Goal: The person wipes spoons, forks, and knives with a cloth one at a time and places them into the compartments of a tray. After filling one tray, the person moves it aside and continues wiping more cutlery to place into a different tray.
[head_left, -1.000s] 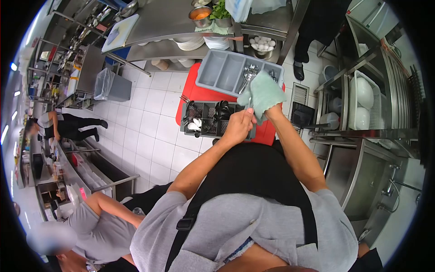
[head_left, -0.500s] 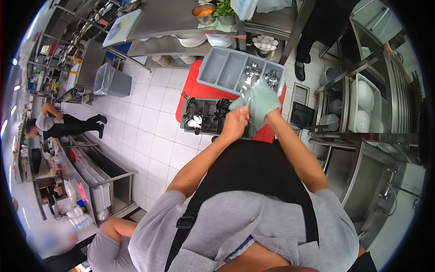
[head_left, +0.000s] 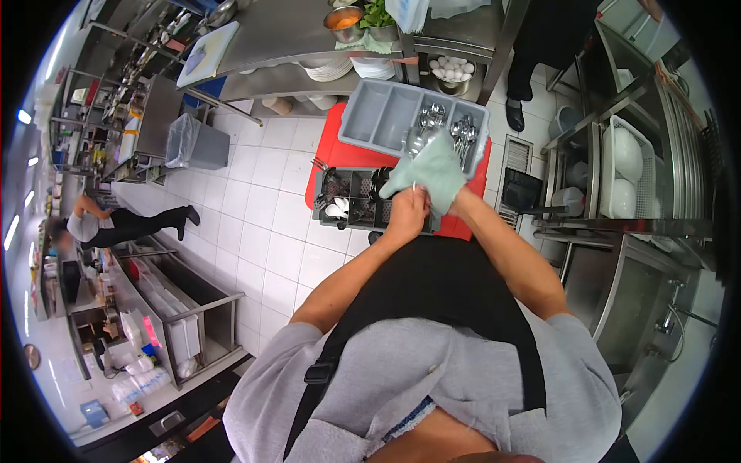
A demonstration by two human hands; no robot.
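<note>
A pale green cloth (head_left: 432, 171) covers the fingers of my right hand (head_left: 457, 199), which grips it. Pressed against its lower edge, my left hand (head_left: 407, 216) is closed on a shiny metal piece of cutlery (head_left: 417, 187), mostly hidden by fingers and cloth. Beyond the cloth is a grey divided tray (head_left: 369, 116), with metal spoons (head_left: 465, 133) in its right-hand compartments. Nearer me stands a dark grey cutlery basket (head_left: 356, 185), holding white spoons (head_left: 336, 207) and black-handled pieces; my left forearm and the cloth hide its right part.
Both containers rest on a red surface (head_left: 328, 139). A steel counter (head_left: 293, 31) with bowls stands ahead, and eggs (head_left: 451, 69) sit in a bowl below. Racks (head_left: 656, 147) line the right. One person (head_left: 108, 220) stands at left; another's dark-clothed legs (head_left: 532, 69) show ahead right.
The cloth has shifted slightly left and lies more spread over my right hand. My left hand has dropped a little lower against it. The seated person's leg at lower left is out of view.
</note>
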